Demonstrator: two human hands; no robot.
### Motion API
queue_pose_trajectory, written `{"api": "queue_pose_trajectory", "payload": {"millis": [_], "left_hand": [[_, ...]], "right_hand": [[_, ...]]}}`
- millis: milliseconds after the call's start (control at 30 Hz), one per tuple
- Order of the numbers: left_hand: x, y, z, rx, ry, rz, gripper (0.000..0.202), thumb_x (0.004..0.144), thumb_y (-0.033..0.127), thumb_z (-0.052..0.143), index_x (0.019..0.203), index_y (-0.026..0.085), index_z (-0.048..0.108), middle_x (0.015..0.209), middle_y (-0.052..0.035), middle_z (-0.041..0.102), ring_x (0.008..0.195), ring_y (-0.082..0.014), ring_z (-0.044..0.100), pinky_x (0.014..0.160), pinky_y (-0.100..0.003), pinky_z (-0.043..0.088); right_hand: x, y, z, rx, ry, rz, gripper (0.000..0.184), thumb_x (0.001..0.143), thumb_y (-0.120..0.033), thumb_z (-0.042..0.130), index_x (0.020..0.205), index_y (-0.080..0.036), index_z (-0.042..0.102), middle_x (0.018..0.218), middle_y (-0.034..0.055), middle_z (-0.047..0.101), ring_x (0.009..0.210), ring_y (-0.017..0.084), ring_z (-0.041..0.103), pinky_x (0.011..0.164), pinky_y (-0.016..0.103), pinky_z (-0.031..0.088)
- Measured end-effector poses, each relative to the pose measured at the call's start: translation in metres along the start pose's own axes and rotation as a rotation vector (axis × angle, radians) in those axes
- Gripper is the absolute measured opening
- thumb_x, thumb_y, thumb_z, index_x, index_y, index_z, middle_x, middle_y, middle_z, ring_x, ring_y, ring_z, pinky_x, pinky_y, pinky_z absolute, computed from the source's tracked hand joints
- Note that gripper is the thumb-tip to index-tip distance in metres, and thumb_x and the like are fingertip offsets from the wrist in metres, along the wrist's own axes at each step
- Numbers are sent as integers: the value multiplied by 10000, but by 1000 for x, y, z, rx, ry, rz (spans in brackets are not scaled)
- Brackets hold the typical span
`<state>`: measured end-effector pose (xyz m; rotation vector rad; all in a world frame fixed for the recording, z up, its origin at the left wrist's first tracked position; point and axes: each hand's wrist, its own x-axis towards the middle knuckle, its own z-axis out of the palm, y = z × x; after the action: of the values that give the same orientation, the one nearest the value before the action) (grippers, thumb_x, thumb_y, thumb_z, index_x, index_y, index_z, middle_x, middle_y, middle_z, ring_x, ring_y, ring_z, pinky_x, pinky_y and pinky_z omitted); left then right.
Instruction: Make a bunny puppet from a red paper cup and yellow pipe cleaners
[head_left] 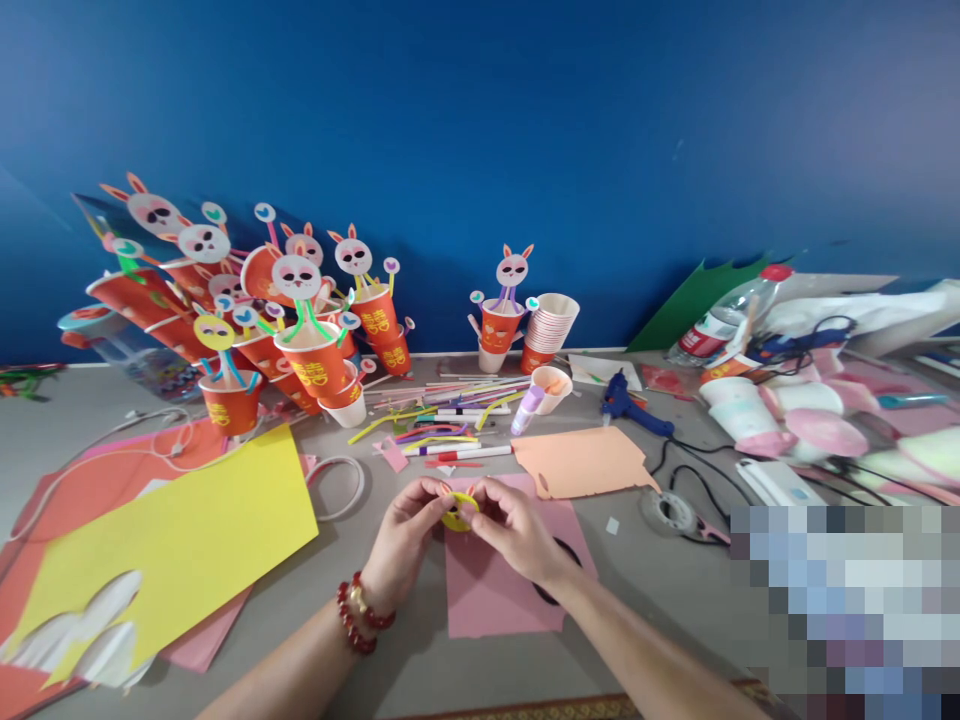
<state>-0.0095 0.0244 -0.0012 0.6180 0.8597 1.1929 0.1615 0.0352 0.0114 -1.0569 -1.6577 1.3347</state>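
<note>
Both hands meet over a pink paper sheet (502, 600) near the middle of the table. Between them is a small round yellow paper rabbit face (459, 514) with ears at its top. My left hand (409, 535) pinches its left side, and a red bead bracelet circles that wrist. My right hand (517, 525) grips the face from the right, with the thumb across its front. Fingers hide part of the face. A black ring-shaped object (559, 585) lies partly under my right forearm.
Red paper cups (307, 350) with rabbit faces stand at the back left. Yellow paper (187, 540) lies at left. Straws and markers (465, 452), a blue glue gun (626, 405), clear tape (671, 513) and a bottle (724, 320) lie beyond. Black cables trail at right.
</note>
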Motion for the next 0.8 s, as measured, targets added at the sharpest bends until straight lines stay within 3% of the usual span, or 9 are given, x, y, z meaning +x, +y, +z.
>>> {"api": "queue_pose_trajectory", "payload": {"millis": [567,800], "left_hand": [[-1,-1,4,43,58,57,247,745,362,827,762,157,690,759,-19,703,707,-131,617,697,-235,490],[-2,-4,0,167,50,110,218,760,344,819,783,159,706,761,-7,683,703,-124,605,695,-227,494]], "right_hand": [[0,-2,3,72,-4,3,287,934,-473,620,849,-204,568,758,-14,517,715,147,485,660,262,406],[-2,-3,0,127,44,32,314,933,-504,611,843,-212,539,747,-17,546,632,136,540,559,241,431]]}}
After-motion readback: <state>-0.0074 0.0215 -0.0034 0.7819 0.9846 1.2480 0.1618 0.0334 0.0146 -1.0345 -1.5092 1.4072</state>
